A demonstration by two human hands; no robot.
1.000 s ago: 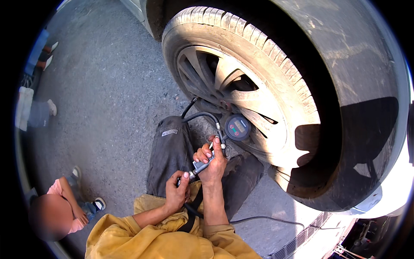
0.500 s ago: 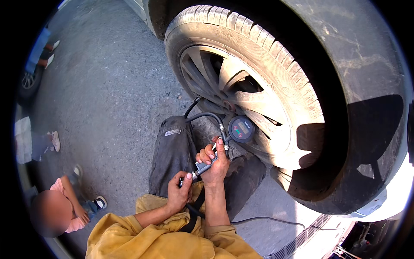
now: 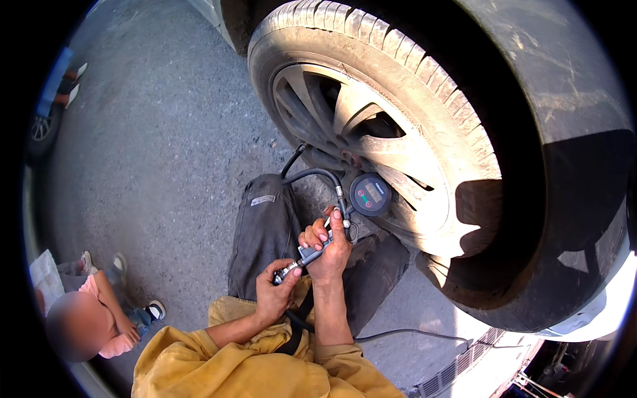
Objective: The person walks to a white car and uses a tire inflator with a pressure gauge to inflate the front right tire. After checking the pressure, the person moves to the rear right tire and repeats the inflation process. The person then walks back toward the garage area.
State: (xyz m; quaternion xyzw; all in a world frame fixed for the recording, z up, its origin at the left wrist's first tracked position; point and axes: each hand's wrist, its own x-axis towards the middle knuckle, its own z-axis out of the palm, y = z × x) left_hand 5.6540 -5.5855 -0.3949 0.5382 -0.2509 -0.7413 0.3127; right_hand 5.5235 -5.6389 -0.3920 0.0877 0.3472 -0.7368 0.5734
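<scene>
1. Both hands are closed on the same tool: the right hand (image 3: pixel 328 257) wraps the grey inflator gun (image 3: pixel 310 255), thumb pointing up, while the left hand (image 3: pixel 271 293) pinches the metal coupling (image 3: pixel 286 270) at its lower end.
2. Over the last second, the left thumb and fingers have shifted, so that more of the coupling shows; the right hand's grip looks the same. I judge this to be handling at the coupling, with the gun held steady.
3. The gun lies slanted above the person's lap, between the knees, its round gauge (image 3: pixel 369 195) in front of the wheel (image 3: pixel 381 147). The black hose (image 3: pixel 317 172) curves behind the left knee and up to the rim's lower left edge; whether it is seated on a valve, I cannot tell.
4. Counted: two hands, one gun, one gauge, one coupling, one black hose, one near wheel, plus one thin line (image 3: pixel 411 331) along the ground.
5. At the left, one more wheel (image 3: pixel 44 130) and one person in a pink top (image 3: pixel 100 288) show.
</scene>
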